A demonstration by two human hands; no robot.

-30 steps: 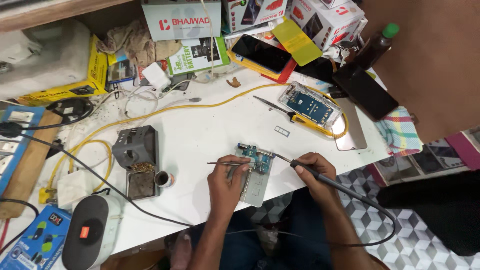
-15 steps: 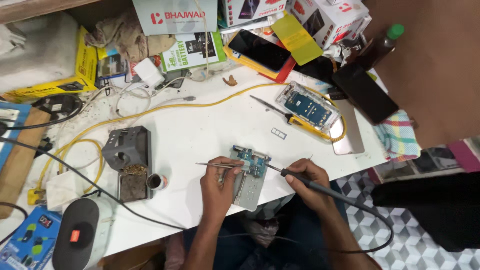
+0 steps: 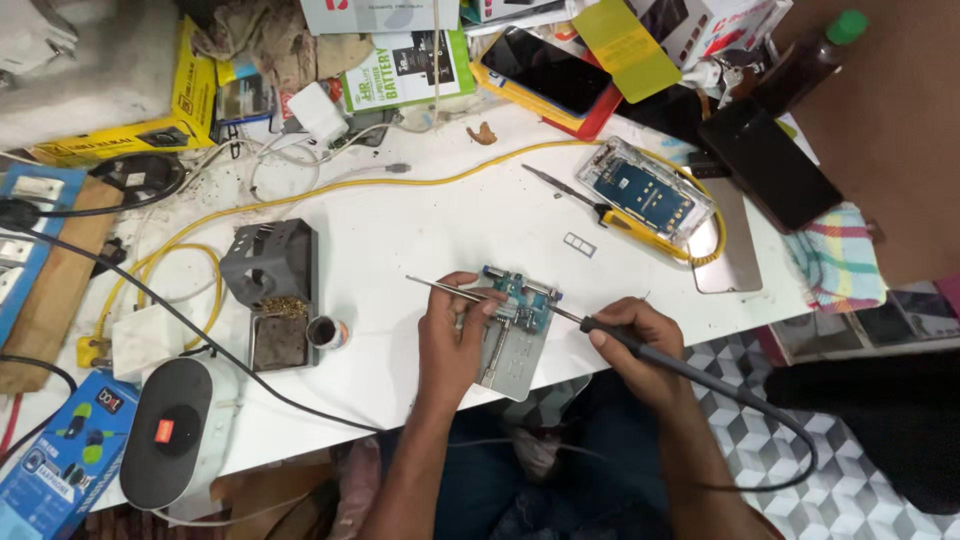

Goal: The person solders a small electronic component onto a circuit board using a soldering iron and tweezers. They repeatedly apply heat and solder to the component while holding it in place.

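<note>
A small blue-green circuit board (image 3: pixel 520 295) is clamped on a grey metal holder plate (image 3: pixel 520 360) at the near edge of the white table (image 3: pixel 420 230). My left hand (image 3: pixel 455 335) pinches metal tweezers (image 3: pixel 440 288) whose tips point right toward the board. My right hand (image 3: pixel 635 345) grips a black soldering iron (image 3: pixel 640 345) like a pen, its thin tip (image 3: pixel 562 316) touching the board's right side. The iron's black cable trails off to the lower right.
A grey soldering stand (image 3: pixel 272 290) with brass wool and a small flux pot (image 3: pixel 326 332) sit left of the hands. An opened phone (image 3: pixel 650 195), screwdriver (image 3: pixel 565 190), yellow cable (image 3: pixel 330 190), boxes and phones crowd the back. A grey speaker (image 3: pixel 175 430) stands near left.
The view has shifted slightly. Both hands stay at the board; the iron's tip has closed in from the right onto the board's edge, and the tweezers remain on its left.
</note>
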